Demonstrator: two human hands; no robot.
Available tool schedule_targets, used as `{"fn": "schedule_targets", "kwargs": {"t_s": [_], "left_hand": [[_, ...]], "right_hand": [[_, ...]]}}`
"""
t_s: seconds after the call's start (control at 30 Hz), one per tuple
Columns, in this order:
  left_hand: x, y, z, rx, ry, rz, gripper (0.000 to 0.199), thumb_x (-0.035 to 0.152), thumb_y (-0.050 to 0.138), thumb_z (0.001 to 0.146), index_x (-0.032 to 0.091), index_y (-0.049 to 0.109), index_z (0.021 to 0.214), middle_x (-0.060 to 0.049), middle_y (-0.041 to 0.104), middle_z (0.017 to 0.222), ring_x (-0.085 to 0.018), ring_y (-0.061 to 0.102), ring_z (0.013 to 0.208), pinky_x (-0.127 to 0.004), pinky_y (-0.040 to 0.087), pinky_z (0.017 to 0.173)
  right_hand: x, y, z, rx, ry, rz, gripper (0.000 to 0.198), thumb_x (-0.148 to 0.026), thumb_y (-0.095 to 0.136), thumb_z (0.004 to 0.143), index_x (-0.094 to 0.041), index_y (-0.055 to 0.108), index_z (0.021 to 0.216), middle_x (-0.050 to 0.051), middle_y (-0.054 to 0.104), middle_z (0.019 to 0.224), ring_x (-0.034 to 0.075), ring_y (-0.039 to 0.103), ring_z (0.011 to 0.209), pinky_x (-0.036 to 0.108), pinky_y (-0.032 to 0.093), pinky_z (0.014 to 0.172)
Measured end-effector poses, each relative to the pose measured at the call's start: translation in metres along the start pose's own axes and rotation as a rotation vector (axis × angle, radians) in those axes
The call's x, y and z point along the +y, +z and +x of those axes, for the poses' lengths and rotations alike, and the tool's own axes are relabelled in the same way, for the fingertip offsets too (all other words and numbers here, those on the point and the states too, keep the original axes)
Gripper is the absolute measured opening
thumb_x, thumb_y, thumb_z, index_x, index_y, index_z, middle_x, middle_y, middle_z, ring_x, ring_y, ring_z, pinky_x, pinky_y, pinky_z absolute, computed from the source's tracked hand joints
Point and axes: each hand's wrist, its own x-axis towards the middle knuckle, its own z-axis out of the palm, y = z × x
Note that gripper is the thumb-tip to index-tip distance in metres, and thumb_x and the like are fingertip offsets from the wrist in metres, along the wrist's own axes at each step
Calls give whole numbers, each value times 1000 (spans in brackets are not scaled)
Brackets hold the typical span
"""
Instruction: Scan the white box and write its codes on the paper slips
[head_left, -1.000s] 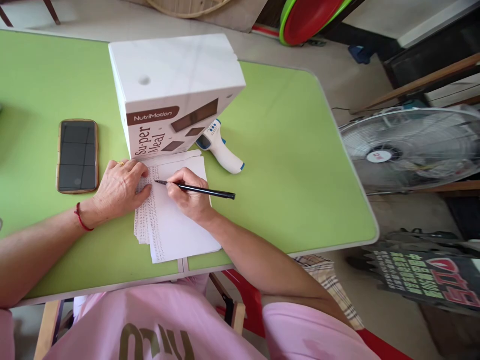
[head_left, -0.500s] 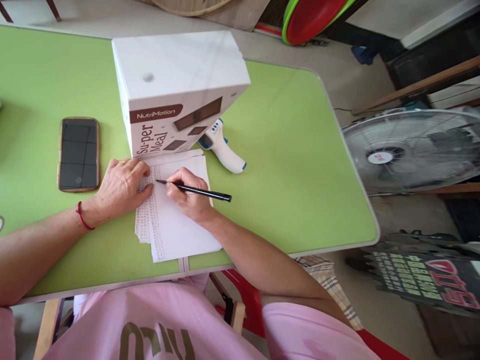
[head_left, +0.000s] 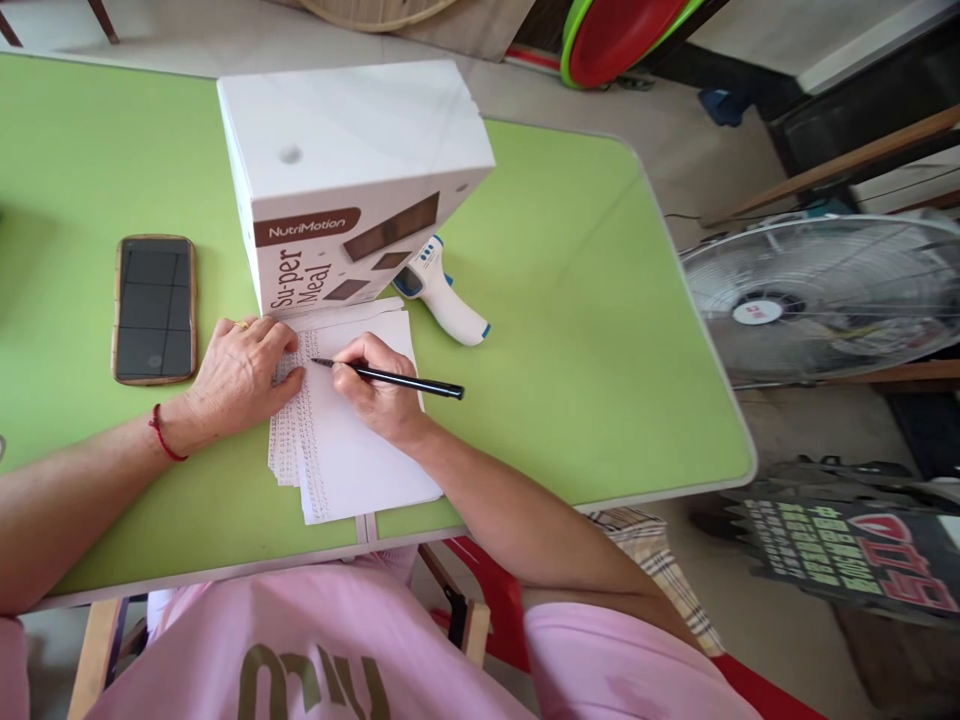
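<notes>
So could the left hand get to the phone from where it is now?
Probably yes: the left hand rests on the papers, and the phone lies just beyond it on bare green table, with nothing between.

phone (head_left: 154, 308) left of box (head_left: 345, 180) | papers (head_left: 352, 440) before box | thermometer (head_left: 442, 295) right of papers

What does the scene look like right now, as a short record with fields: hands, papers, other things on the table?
left hand: flat on the left edge of the papers, holding them down
right hand: grips a pen, tip on the top sheet
papers: fanned stack at the near table edge, rows of print down the left margins
box: white, standing just beyond the papers
thermometer: lying right of the box, partly behind it
phone: left of the left hand, screen dark
fan: off the table, to the right
</notes>
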Motion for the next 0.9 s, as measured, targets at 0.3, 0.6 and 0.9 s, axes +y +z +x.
{"fn": "schedule_targets", "kwargs": {"t_s": [0.3, 0.6, 0.9], "left_hand": [[-1, -1, 0, -2, 1, -3, 26, 32, 53, 89, 13, 63, 103, -11, 67, 91, -31, 64, 96, -42, 40, 81], [-2, 0, -1, 22, 14, -1, 25, 33, 52, 90, 14, 63, 102, -10, 67, 91, -31, 64, 95, -42, 39, 79], [-1, -1, -1, 23, 18, -3, 24, 34, 52, 90, 15, 61, 101, -10, 66, 89, -30, 63, 93, -41, 39, 79]], "right_hand": [[-1, -1, 1, -8, -7, 1, 12, -23, 54, 81, -23, 48, 70, -7, 51, 57, 9, 44, 50, 22, 37, 50], [-2, 0, 1, -1, 11, 14, 12, -25, 54, 82, -23, 48, 70, -7, 51, 57, 9, 43, 49, 22, 37, 49], [-2, -1, 1, -6, 29, 0, 13, -24, 53, 82, -23, 47, 72, -7, 49, 58, 9, 43, 51, 23, 38, 51]]}}
